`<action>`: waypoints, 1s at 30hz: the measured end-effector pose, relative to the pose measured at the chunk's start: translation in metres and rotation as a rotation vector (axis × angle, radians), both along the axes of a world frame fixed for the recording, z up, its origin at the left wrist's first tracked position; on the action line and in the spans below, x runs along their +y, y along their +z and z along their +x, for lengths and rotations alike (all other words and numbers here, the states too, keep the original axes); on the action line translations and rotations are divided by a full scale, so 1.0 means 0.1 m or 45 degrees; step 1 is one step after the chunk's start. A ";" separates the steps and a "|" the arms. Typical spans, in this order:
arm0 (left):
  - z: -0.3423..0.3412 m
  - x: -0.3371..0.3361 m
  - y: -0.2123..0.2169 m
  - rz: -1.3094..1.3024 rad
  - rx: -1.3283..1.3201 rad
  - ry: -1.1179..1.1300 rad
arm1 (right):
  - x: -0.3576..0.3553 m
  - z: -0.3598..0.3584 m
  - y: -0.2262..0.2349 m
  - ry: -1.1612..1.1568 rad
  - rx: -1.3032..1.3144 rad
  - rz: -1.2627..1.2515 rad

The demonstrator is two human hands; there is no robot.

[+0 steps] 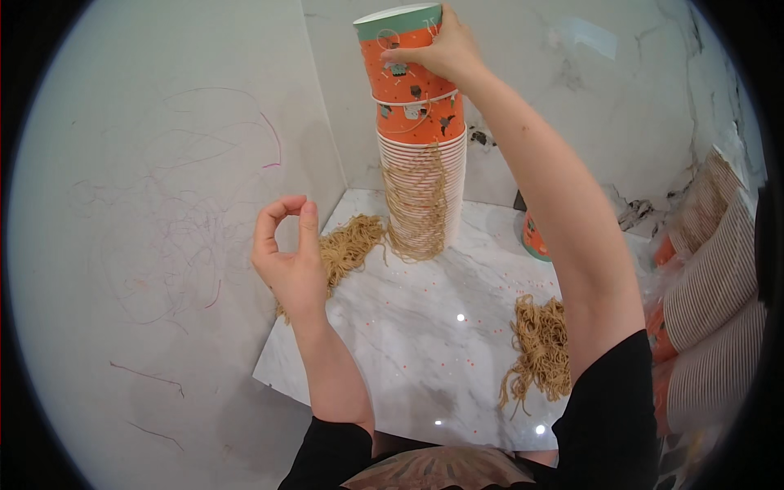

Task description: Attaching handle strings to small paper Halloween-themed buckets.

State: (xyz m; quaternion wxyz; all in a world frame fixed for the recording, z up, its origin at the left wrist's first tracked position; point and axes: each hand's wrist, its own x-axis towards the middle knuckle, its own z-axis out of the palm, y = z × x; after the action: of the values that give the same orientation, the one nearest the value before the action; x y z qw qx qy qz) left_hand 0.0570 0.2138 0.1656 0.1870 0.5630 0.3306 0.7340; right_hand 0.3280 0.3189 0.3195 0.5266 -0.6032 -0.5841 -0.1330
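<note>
My right hand [445, 51] is raised high and grips an orange paper cup with a teal rim [400, 57] at the top of a tall stack of nested cups [422, 171]. Thin tan noodle-like strands [416, 208] drape down the front of the stack. My left hand [287, 257] hovers lower left of the stack, thumb and forefinger curled into a ring with nothing visible between them. Just behind it lies a heap of the same tan strands [347, 245] on the white marble slab [416, 351].
Another bundle of strands [541, 343] lies on the slab under my right forearm. A lone orange cup [533, 238] stands behind that arm. Long sleeves of stacked cups [714, 286] lie at the right. A scribbled white wall [155, 204] rises at the left.
</note>
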 end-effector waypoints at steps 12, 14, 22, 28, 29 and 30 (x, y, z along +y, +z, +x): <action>0.02 0.00 -0.02 0.011 0.008 -0.036 | 0.00 0.17 -0.53 0.076 0.263 -0.091; 0.04 -0.01 -0.02 0.003 0.007 -0.043 | 0.00 0.20 -0.54 0.104 0.285 -0.135; 0.07 0.00 -0.02 -0.001 0.026 -0.045 | -0.01 0.20 -0.56 0.132 0.287 -0.175; 0.08 0.00 -0.02 0.019 0.044 -0.059 | 0.04 0.29 -0.62 0.238 0.336 -0.223; 0.09 -0.01 -0.01 0.016 0.034 -0.068 | 0.04 0.30 -0.63 0.237 0.324 -0.233; 0.10 -0.02 -0.01 0.012 0.023 -0.078 | 0.03 0.31 -0.64 0.234 0.311 -0.243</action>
State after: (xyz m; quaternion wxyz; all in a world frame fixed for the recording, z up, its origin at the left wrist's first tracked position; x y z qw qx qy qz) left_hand 0.0666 0.2120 0.1646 0.2037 0.5805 0.3112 0.7243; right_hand 0.3588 0.3217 0.2559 0.5439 -0.6063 -0.5783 0.0460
